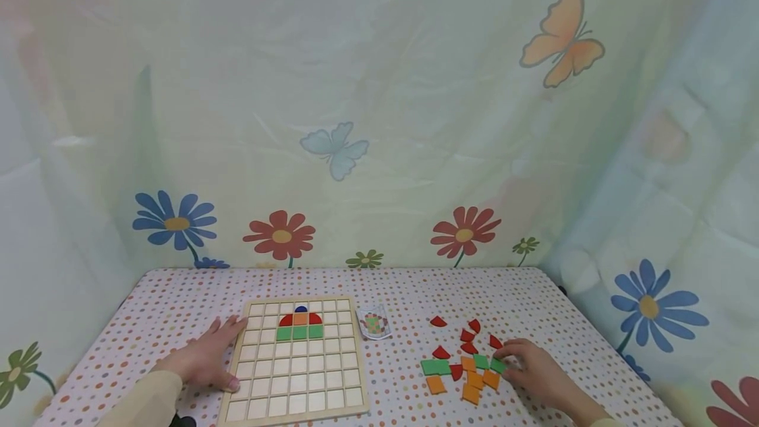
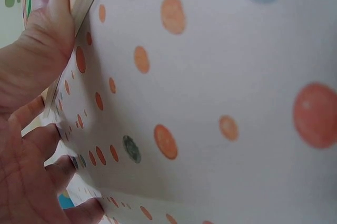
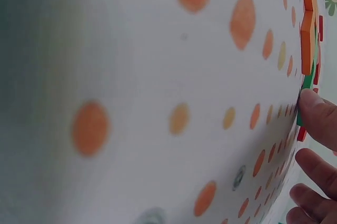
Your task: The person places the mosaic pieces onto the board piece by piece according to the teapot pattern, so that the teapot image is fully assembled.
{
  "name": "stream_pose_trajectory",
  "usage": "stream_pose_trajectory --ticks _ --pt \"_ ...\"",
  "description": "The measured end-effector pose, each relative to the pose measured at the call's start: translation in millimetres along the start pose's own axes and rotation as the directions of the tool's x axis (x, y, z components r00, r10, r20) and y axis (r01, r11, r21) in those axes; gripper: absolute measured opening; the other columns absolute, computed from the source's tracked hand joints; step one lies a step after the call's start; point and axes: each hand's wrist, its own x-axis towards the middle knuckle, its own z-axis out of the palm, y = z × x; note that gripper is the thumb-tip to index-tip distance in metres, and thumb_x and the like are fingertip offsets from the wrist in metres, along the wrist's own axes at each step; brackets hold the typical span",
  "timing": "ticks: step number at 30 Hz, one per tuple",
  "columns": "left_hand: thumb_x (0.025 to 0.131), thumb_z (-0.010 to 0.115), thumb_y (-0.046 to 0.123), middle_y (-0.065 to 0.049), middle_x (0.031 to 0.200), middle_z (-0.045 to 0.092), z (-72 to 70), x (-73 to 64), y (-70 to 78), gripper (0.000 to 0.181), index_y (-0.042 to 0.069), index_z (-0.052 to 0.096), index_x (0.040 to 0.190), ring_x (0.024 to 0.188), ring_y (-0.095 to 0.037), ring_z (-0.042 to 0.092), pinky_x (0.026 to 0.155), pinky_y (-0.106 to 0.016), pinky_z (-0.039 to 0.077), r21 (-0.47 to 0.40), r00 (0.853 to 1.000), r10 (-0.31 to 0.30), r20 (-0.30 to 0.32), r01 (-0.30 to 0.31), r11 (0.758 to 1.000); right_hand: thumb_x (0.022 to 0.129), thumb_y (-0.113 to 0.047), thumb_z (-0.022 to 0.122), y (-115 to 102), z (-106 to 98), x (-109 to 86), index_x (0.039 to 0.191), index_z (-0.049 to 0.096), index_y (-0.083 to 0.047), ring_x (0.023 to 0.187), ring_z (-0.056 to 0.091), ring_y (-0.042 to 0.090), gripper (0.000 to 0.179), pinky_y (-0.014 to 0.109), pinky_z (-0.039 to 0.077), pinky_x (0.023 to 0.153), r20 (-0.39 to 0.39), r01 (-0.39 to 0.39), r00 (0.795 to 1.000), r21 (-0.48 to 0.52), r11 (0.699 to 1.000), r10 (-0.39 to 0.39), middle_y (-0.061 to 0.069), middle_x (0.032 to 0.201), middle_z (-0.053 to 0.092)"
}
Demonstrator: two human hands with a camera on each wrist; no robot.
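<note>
Our left hand (image 1: 204,358) lies flat and relaxed against the board (image 1: 296,361) edge. Our right hand (image 1: 534,368) pinches a green tile (image 1: 498,366) among loose pieces on the tabletop (image 1: 403,288).

Surface: a table (image 1: 178,302) under a white cloth dotted in orange, red, blue and green.
Left part: a wooden grid board (image 1: 296,364) lies flat.
Just right of the board: a small clear packet (image 1: 373,323).
Right part: loose red, green and orange tiles (image 1: 465,361), clustered, some touching.
</note>
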Motion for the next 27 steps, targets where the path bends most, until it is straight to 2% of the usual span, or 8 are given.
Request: stream_pose_trajectory --ticks 6,10,14,18,23,27 --pt "0.059 0.096 0.037 -0.031 0.167 0.016 1.5 0.3 0.2 0.124 0.003 0.030 0.159 0.152 -0.058 0.005 0.109 -0.086 0.013 0.003 1.000 -0.006 -0.016 0.006 1.000 0.083 -0.011 0.082 3 -2 0.2 0.102 0.076 -0.013 0.119 0.061 0.044 0.021 0.064 0.050 0.099 -0.009 0.012 1.000 0.002 1.000 -0.012 0.017 0.125 0.067" --pt "0.061 0.095 0.034 -0.031 0.167 0.015 -1.6 -6.8 9.0 0.122 0.003 0.030 0.159 0.152 -0.058 0.005 0.110 -0.085 0.014 0.010 1.000 -0.024 -0.013 0.024 1.000 0.082 -0.017 0.085 5 -2 1.2 0.098 0.076 -0.012 0.117 0.062 0.043 0.020 0.063 0.051 0.098 -0.005 -0.003 1.000 -0.008 1.000 0.003 0.015 0.122 0.068" --pt "0.064 0.094 0.030 -0.033 0.166 0.016 -6.5 -17.3 21.4 0.118 0.000 0.030 0.158 0.151 -0.059 0.005 0.111 -0.085 0.015 0.011 1.000 -0.027 -0.013 0.027 1.000 0.082 -0.018 0.085 4 -2 2.8 0.094 0.075 -0.010 0.115 0.063 0.041 0.018 0.060 0.053 0.097 -0.011 -0.022 1.000 -0.030 0.999 0.022 0.012 0.119 0.069" --pt "0.065 0.094 0.029 -0.034 0.165 0.017 -8.8 -22.7 25.9 0.115 -0.001 0.031 0.157 0.151 -0.060 0.006 0.111 -0.084 0.015 0.013 1.000 -0.019 -0.015 0.019 1.000 0.083 -0.017 0.084 4 -2 4.7 0.095 0.075 -0.010 0.115 0.063 0.041 0.017 0.059 0.053 0.097 -0.005 -0.039 0.999 -0.029 0.999 0.039 0.011 0.118 0.069" --pt "0.066 0.094 0.028 -0.035 0.164 0.017 -9.3 -24.7 27.7 0.114 -0.001 0.031 0.157 0.150 -0.061 0.006 0.111 -0.085 0.016 0.017 1.000 -0.010 -0.014 0.010 1.000 0.085 -0.015 0.082 4 -1 6.5 0.095 0.075 -0.008 0.118 0.061 0.045 0.014 0.061 0.052 0.098 0.021 -0.084 0.996 -0.027 0.996 0.084 0.015 0.120 0.069" --pt "0.064 0.094 0.032 -0.032 0.166 0.016 -7.7 -16.2 21.5 0.118 0.001 0.030 0.158 0.152 -0.059 0.005 0.110 -0.086 0.015 0.018 1.000 -0.024 -0.005 0.024 1.000 0.084 -0.014 0.082 3 -2 5.9 0.093 0.076 -0.008 0.117 0.061 0.047 0.013 0.061 0.053 0.097 0.018 -0.078 0.997 -0.034 0.996 0.079 0.020 0.121 0.068"
